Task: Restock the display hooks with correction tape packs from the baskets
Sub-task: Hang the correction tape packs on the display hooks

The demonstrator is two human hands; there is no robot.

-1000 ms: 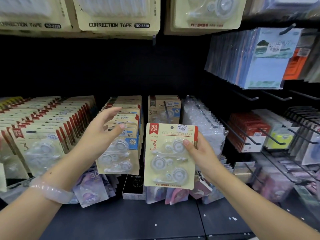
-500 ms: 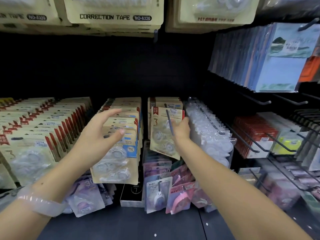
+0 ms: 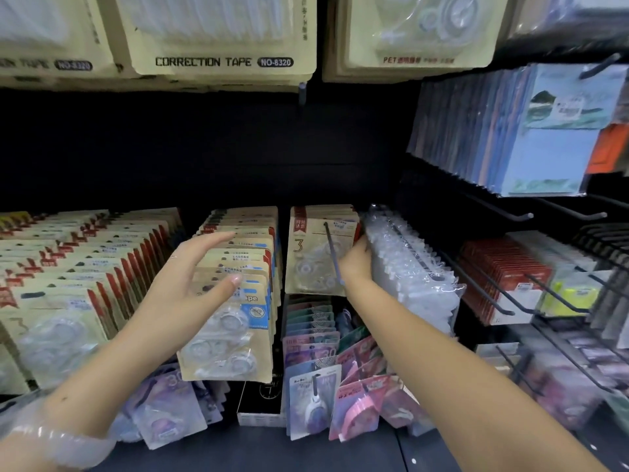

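A cream correction tape pack (image 3: 313, 257) with a red corner and a "3" hangs far back on a dark display hook (image 3: 333, 253), against a few like packs behind it. My right hand (image 3: 356, 264) grips the pack's right edge, fingers hidden behind it. My left hand (image 3: 190, 277) hovers with spread fingers over the neighbouring row of correction tape packs (image 3: 235, 301), thumb near a card top, holding nothing. No basket is in view.
Full rows of cream packs (image 3: 68, 284) fill the left. Clear plastic bags (image 3: 408, 267) hang right of my right hand. Coloured tape packs (image 3: 316, 386) hang below. Bare black hooks (image 3: 493, 291) and red packs (image 3: 500, 274) stand at right; large packs (image 3: 221, 39) hang overhead.
My right hand carried the pack from in front of me up onto the hook and pushed it back along it. My left hand stayed hovering over its row.
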